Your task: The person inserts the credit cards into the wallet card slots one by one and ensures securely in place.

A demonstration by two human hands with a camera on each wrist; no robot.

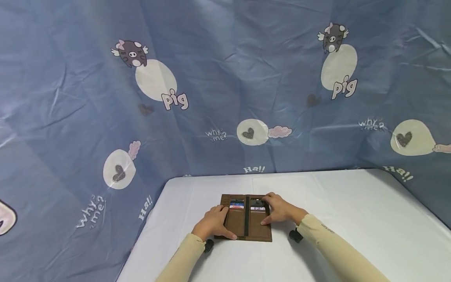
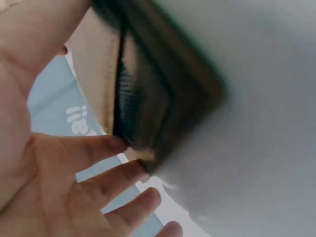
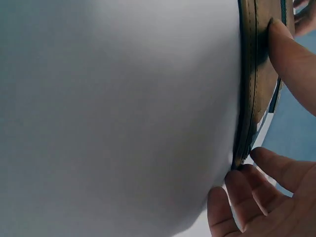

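A brown bifold wallet lies spread out on the white table, a dark band running down its middle. Cards stick out of the left pocket, and more cards show in the right one. My left hand spans the wallet's left side, thumb at the near edge; its fairly straight fingers touch the edge in the left wrist view, where the wallet is blurred. With the thumb on its face and fingertips at its far corner, my right hand holds the wallet's right side.
The white tabletop stretches around the wallet. Behind it and to the left hangs a blue curtain printed with pigs and words. Dark wrist devices sit under the beige sleeves.
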